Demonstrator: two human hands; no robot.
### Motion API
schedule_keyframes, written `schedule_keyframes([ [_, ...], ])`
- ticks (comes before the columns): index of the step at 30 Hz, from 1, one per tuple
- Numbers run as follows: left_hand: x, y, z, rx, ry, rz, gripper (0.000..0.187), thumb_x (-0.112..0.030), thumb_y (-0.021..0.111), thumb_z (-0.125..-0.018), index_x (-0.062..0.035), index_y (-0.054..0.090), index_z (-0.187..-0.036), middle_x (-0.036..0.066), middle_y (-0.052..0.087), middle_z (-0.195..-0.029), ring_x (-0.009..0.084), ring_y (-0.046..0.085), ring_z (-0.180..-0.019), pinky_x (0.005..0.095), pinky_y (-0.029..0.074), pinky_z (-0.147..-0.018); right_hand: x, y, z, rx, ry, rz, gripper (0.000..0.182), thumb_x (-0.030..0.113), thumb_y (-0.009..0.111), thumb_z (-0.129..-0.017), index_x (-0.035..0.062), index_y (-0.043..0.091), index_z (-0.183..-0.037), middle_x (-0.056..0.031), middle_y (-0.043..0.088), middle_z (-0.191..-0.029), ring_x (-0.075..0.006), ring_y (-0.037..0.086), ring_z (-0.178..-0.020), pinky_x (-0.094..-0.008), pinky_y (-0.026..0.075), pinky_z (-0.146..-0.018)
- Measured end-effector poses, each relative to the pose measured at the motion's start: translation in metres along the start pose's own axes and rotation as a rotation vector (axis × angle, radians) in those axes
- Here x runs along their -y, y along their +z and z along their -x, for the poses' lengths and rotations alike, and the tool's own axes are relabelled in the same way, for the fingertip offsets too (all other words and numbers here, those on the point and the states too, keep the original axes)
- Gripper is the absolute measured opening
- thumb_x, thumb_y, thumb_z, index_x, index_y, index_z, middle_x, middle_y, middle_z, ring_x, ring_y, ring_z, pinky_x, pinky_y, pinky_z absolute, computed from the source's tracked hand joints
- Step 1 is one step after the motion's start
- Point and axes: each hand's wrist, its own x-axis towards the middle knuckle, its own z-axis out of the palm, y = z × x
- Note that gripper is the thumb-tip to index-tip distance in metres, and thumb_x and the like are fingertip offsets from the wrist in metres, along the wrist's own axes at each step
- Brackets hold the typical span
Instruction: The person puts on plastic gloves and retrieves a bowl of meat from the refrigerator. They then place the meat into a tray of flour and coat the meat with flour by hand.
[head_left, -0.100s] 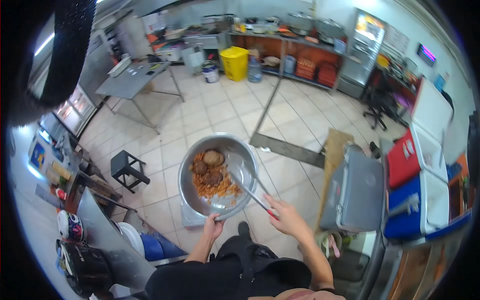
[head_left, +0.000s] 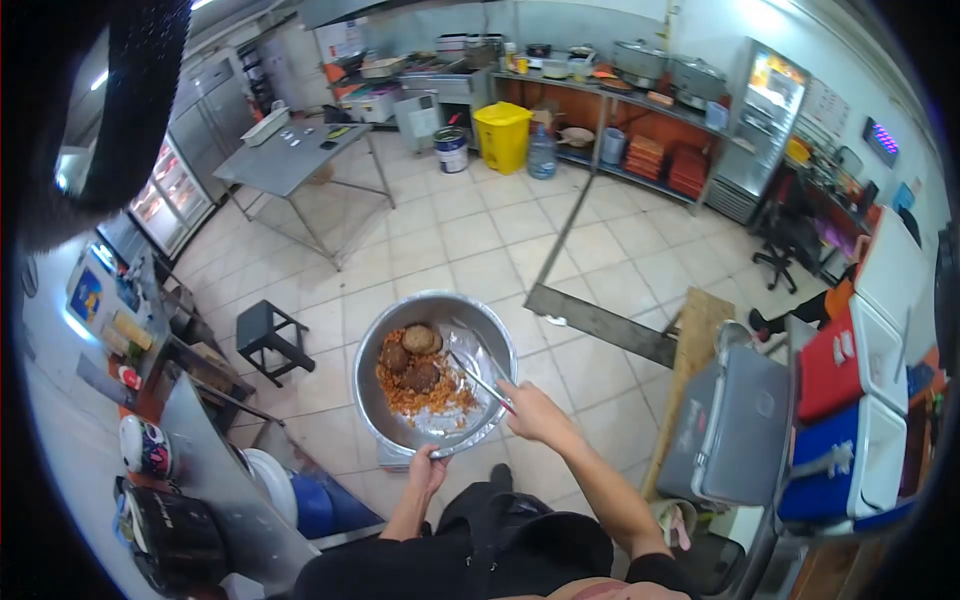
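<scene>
A large round metal bowl (head_left: pixel 480 315) is in front of my body, with orange-brown food bits (head_left: pixel 410 395) and several dark brown round lumps (head_left: pixel 420 375) on its left side. My left hand (head_left: pixel 428 468) grips the bowl's near rim. Closed around the red-marked handles of metal tongs (head_left: pixel 482 383), my right hand (head_left: pixel 537 411) is at the bowl's right side. The tongs' ends reach into the bowl beside the food.
A black stool (head_left: pixel 272 335) stands to the left, a metal table (head_left: pixel 290 160) farther back. On the right are a wooden bench (head_left: pixel 690 370), a grey cooler (head_left: pixel 735 430), and red (head_left: pixel 830 360) and blue (head_left: pixel 825 475) coolers. A person's foot (head_left: pixel 765 325) shows behind them.
The view has shifted, so the room appears lower and farther right. My right hand and the tongs have moved left, closer to the bowl. My left hand still holds the rim.
</scene>
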Motion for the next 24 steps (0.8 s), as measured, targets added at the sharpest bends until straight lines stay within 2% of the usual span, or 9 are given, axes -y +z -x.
schedule_keyframes([
  [1,-0.150,-0.036,0.020,-0.097,0.124,-0.117,0.023,0.001,0.049,-0.080,0.0079,0.047,-0.102,0.019,0.057,-0.108,0.0308,0.061,-0.101,0.0394,0.054,-0.089,0.078,0.070,-0.092,-0.020,-0.118,-0.200,0.056,0.005,0.060,-0.073,0.0024,0.049,-0.129,-0.0323,0.057,-0.104,-0.0436,0.059,-0.093,-0.0478,0.048,-0.081],
  [3,-0.174,0.006,-0.063,-0.055,0.152,0.015,0.024,0.001,0.048,-0.080,0.0095,0.047,-0.102,0.020,0.059,-0.106,0.0314,0.062,-0.098,0.0397,0.056,-0.087,0.103,0.036,-0.191,-0.086,-0.207,-0.095,0.049,0.008,0.062,-0.077,0.0022,0.054,-0.125,-0.0315,0.056,-0.110,-0.0429,0.059,-0.094,-0.0447,0.050,-0.083],
  [8,-0.232,0.050,-0.142,-0.101,0.292,0.073,0.024,0.002,0.048,-0.078,0.0100,0.049,-0.100,0.019,0.060,-0.100,0.0299,0.061,-0.097,0.0362,0.053,-0.091,0.037,0.025,-0.274,-0.070,-0.191,-0.666,0.050,0.024,0.068,-0.081,0.0050,0.055,-0.126,-0.0195,0.058,-0.116,-0.0294,0.062,-0.096,-0.0351,0.050,-0.085],
  [10,-0.262,0.053,-0.199,-0.127,0.348,0.099,0.028,0.001,0.046,-0.078,0.0100,0.049,-0.104,0.022,0.059,-0.106,0.0324,0.059,-0.106,0.0383,0.050,-0.097,-0.029,0.018,-0.290,-0.036,0.117,-0.477,0.050,0.029,0.068,-0.082,0.0060,0.056,-0.126,-0.0163,0.059,-0.118,-0.0245,0.061,-0.100,-0.0343,0.050,-0.085],
  [14,-0.330,0.132,-0.284,-0.126,0.489,0.067,0.037,0.002,0.047,-0.074,0.0062,0.050,-0.111,0.019,0.057,-0.115,0.0315,0.055,-0.113,0.0389,0.046,-0.101,-0.166,0.004,-0.306,-0.121,0.506,-0.426,0.056,0.034,0.067,-0.080,0.0022,0.057,-0.124,-0.0190,0.058,-0.125,-0.0320,0.055,-0.116,-0.0381,0.042,-0.099],
  [18,-0.389,0.194,-0.391,-0.010,0.549,0.035,0.048,0.002,0.049,-0.072,0.0019,0.050,-0.120,0.016,0.054,-0.123,0.0304,0.054,-0.114,0.0407,0.045,-0.101,-0.259,-0.043,-0.393,0.165,0.883,0.000,0.058,0.041,0.064,-0.080,0.0027,0.058,-0.123,-0.0213,0.056,-0.125,-0.0363,0.052,-0.118,-0.0428,0.040,-0.100],
  [21,-0.428,0.233,-0.446,-0.088,0.540,-0.009,0.051,0.001,0.050,-0.072,-0.0003,0.049,-0.123,0.015,0.054,-0.122,0.0292,0.054,-0.112,0.0417,0.045,-0.099,-0.260,-0.079,-0.563,0.254,0.575,0.149,0.057,0.043,0.061,-0.082,0.0029,0.058,-0.123,-0.0238,0.056,-0.123,-0.0390,0.052,-0.117,-0.0460,0.041,-0.099],
  [23,-0.451,0.258,-0.496,-0.123,0.517,-0.050,0.050,0.000,0.051,-0.074,-0.0005,0.049,-0.124,0.014,0.055,-0.121,0.0285,0.054,-0.112,0.0421,0.044,-0.098,-0.187,-0.121,-0.704,-0.096,0.097,-0.092,0.044,0.035,0.062,-0.084,-0.0001,0.061,-0.111,-0.0217,0.065,-0.100,-0.0350,0.062,-0.091,-0.0383,0.049,-0.077],
  [24,-0.465,0.276,-0.519,-0.123,0.513,-0.078,0.050,-0.001,0.051,-0.074,0.0000,0.048,-0.124,0.014,0.055,-0.120,0.0281,0.053,-0.112,0.0420,0.044,-0.097,-0.100,-0.170,-0.759,-0.024,0.046,-0.370,0.045,0.031,0.060,-0.088,0.0023,0.056,-0.123,-0.0232,0.062,-0.111,-0.0346,0.061,-0.101,-0.0397,0.048,-0.086],
])
